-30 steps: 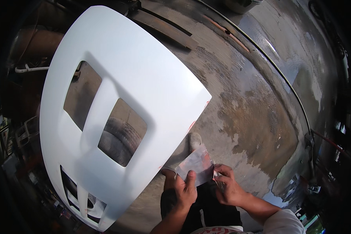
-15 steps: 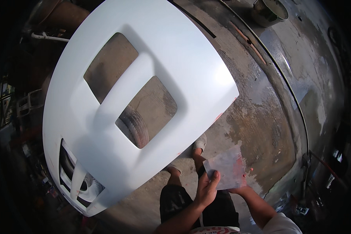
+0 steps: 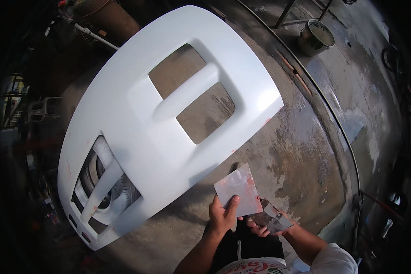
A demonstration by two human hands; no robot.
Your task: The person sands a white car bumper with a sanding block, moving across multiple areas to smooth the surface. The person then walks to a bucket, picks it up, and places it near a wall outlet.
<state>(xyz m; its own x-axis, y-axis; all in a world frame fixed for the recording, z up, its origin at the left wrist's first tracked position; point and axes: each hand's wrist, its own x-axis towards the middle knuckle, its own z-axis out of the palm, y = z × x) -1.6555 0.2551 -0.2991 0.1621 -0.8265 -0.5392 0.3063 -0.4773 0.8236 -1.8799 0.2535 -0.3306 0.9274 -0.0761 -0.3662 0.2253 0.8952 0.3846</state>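
My left hand (image 3: 223, 216) is closed on a thin pale flat sheet (image 3: 239, 189), thumb on top. Reddish smears mark the sheet's right side and edge. Just right of it, my right hand (image 3: 260, 228) grips a dark, stained flat piece (image 3: 274, 218) with a paler grey edge; its exact kind does not show. The two flat pieces overlap or nearly touch at the lower right corner of the pale one. A large white car bumper (image 3: 137, 105) with several cut-out openings lies ahead and left of both hands, and neither hand touches it. Small reddish patches show along its near edge.
A tyre (image 3: 125, 192) shows beneath the bumper's near-left opening. A bucket (image 3: 317, 36) stands at the far right beside metal legs (image 3: 285, 13). A long dark hose or cable (image 3: 326, 98) curves over the wet, patchy concrete floor (image 3: 301, 150). A brown container (image 3: 112, 20) is at the far left.
The view has shifted, showing more of the bumper. The pale sheet has moved left with my left hand. My right hand, mostly hidden behind it before, now shows with the dark flat piece.
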